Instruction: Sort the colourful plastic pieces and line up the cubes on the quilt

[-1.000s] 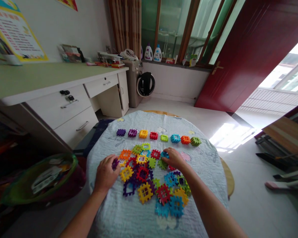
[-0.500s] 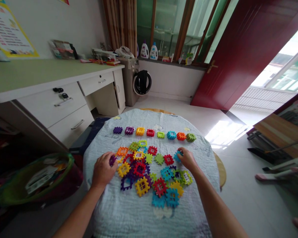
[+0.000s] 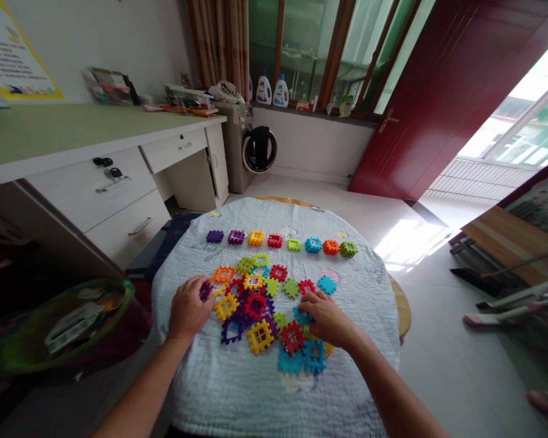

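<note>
Across the far part of the round table, on a pale blue cloth (image 3: 201, 389), eight small colour groups stand in a spaced row: dark purple (image 3: 215, 236), purple (image 3: 236, 237), yellow (image 3: 256, 238), red (image 3: 275, 241), lime (image 3: 294, 244), blue (image 3: 313, 244), orange (image 3: 331, 247) and darker green (image 3: 348, 249). Several of these look like stacks, though how many pieces each holds cannot be told. So much is set out in order; nearer the person, a larger share lies loose, a mixed heap of notched plastic pieces, with a red frame (image 3: 255, 306) near its middle, and yellow, purple, green and blue ones overlapping around it. By the look of it, the ordered part is well short of the whole. One light blue piece (image 3: 327, 285) lies flat and apart, between the row and the right hand (image 3: 327, 316). That hand is lowered over the heap's right side, its fingers at a blue piece (image 3: 302, 314); whether they grip it cannot be told. At the heap's left edge, the left hand (image 3: 189, 306) is curled, holding a purple piece (image 3: 205, 291) between thumb and fingers.
</note>
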